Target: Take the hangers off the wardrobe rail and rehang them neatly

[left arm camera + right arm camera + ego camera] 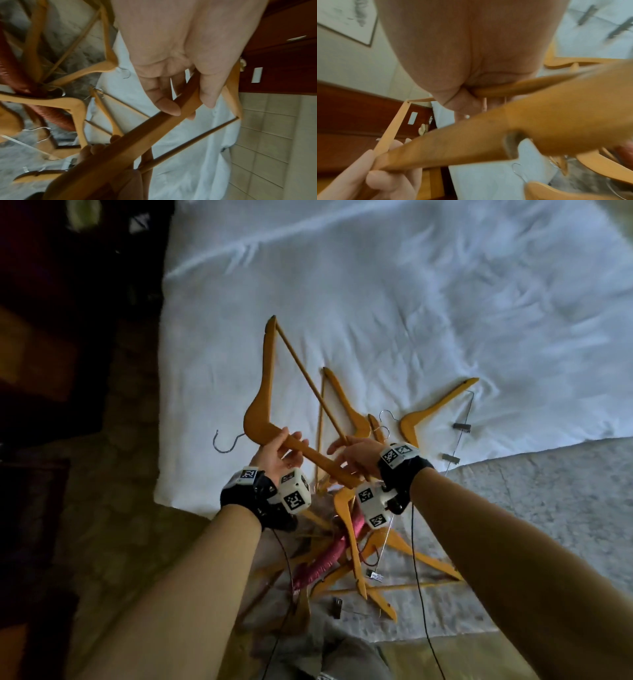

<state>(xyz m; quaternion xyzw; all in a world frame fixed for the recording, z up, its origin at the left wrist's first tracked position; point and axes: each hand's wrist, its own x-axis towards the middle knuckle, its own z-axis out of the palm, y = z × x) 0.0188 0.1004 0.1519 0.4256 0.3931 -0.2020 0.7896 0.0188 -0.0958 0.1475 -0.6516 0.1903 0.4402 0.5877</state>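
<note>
Both bare forearms reach forward and slightly inward over the bed edge, each wrist wrapped in a black strap carrying white marker cubes. The left hand (278, 456) curls its fingers and thumb round one shoulder arm of a light-brown wooden triangular hanger with a silver wire hook (270, 392), just beside the neck. The right hand (354, 455) closes round the same hanger's other arm, lower down, with the thin round crossbar passing by its fingers. The hanger is raised, tilted, above the rumpled white bed sheet (411, 302), its hook pointing left. Beneath the wrists lies a loose pile of similar smooth wooden hangers (376, 563), crossing each other on a mottled grey blanket (531, 508). Among them sits a dark pink padded hanger with ribbed fabric (325, 556). Another wooden hanger with metal clips on a wire (435, 409) rests flat on the sheet.
</note>
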